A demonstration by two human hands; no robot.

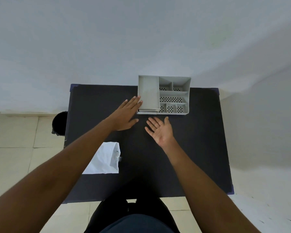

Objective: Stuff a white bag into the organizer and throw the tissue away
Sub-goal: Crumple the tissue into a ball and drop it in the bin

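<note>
A grey organizer [173,94] with several perforated compartments and one tall solid compartment stands at the far edge of the dark table [200,140]. My left hand [126,115] lies flat, palm down, its fingertips touching the organizer's left front corner. My right hand [160,130] hovers palm up, fingers spread, just in front of the organizer and holds nothing. A white bag [106,158] lies flat on the table near its left front, partly hidden under my left forearm. No tissue can be made out.
A black bin [60,123] stands on the tiled floor beside the table's left edge. A pale wall rises right behind the table. My dark-clothed legs show below the table's near edge.
</note>
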